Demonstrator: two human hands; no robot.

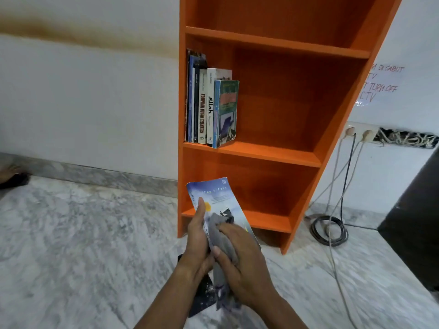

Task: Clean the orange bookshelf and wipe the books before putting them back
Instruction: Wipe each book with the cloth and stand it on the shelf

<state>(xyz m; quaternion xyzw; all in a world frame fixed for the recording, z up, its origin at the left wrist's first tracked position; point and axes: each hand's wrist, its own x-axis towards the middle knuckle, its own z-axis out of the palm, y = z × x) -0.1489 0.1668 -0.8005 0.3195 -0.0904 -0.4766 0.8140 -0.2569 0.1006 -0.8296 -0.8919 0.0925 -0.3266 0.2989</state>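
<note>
While the left hand [197, 236] grips a blue book [222, 200] upright by its left edge, thumb along the cover, the right hand [240, 264] clenches a grey cloth [223, 236] against it, near the orange shelf [273, 150], whose middle bay holds standing books [210, 103] at far left.

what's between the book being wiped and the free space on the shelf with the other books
Nothing visible. The blue book, held by the left hand, sits below that shelf; the space right of the standing books is open.
</note>
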